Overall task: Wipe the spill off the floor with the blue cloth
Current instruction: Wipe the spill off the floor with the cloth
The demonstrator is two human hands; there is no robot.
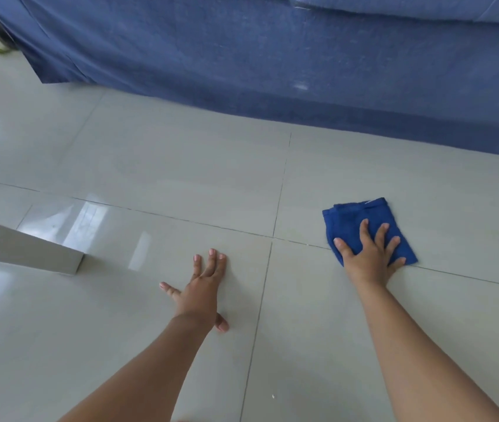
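The right hand [370, 260] lies flat on the folded blue cloth [363, 226], fingers [363, 231] spread, pressing it onto the pale tiled floor [150, 166] just beyond a grout line. The left hand [201, 287] rests palm down on a bare tile, well apart from the cloth, thumb out to the side. A dark blue sofa cover [242, 56] hangs down to the floor behind both hands. At the left edge a white furniture leg [23, 251] stands on the glossy tile, which reflects window light beside it. No spill can be made out
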